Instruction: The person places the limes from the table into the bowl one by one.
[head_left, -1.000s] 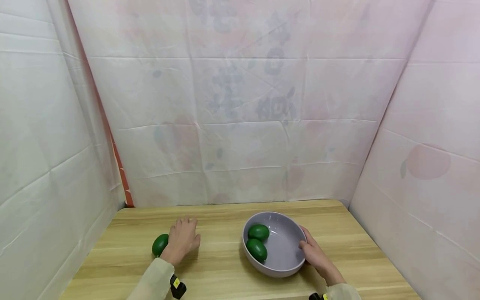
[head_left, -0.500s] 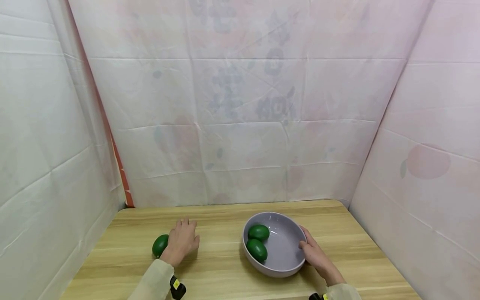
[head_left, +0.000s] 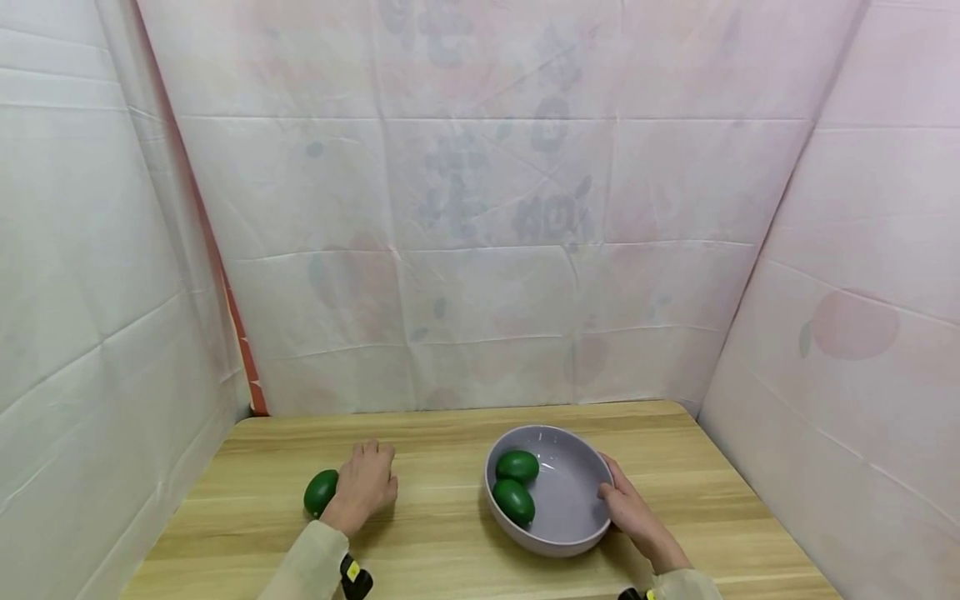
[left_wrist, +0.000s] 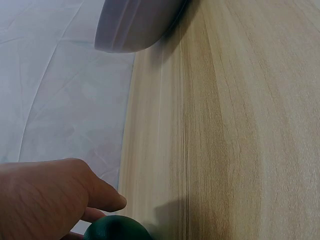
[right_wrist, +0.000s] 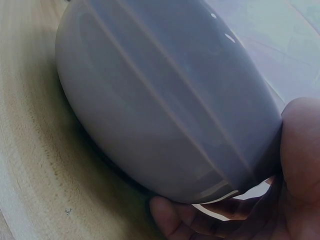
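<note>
Grips a lilac bowl by its right side with the right hand, thumb at the rim, fingers curled below. At left on the wooden table, partly covers a green oval fruit with the left hand; cannot tell whether gripping or relaxed. Inside the bowl, by its left wall, two more green fruits. Behind, pale printed cloth.

The left wrist view's bottom edge crops a green fruit.
</note>
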